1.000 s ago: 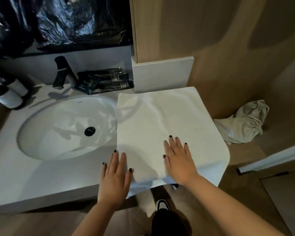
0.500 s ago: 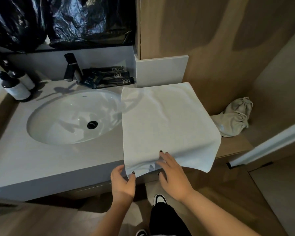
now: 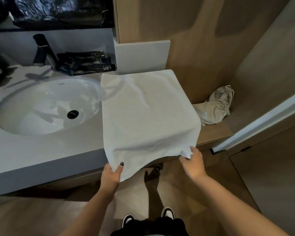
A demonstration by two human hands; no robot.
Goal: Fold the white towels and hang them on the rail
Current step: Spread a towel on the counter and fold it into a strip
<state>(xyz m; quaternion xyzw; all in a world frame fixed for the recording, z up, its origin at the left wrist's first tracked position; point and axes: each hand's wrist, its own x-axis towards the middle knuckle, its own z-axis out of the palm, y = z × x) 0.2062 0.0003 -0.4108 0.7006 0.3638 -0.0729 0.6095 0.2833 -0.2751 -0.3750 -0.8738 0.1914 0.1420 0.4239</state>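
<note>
A person's left hand [image 3: 111, 174] pinches the near left corner of a folded white towel [image 3: 146, 113] while the right hand [image 3: 192, 163] grips its near right corner. The towel lies across the vanity counter [image 3: 41, 150] beside the sink [image 3: 46, 106], its near edge hanging past the counter's front.

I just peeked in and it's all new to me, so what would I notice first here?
First the big square white towel, spread on the grey counter right of the oval white sink, its near edge hanging over the front. The left hand and right hand each pinch a near corner. A crumpled beige cloth lies on the wooden ledge at the right.
</note>
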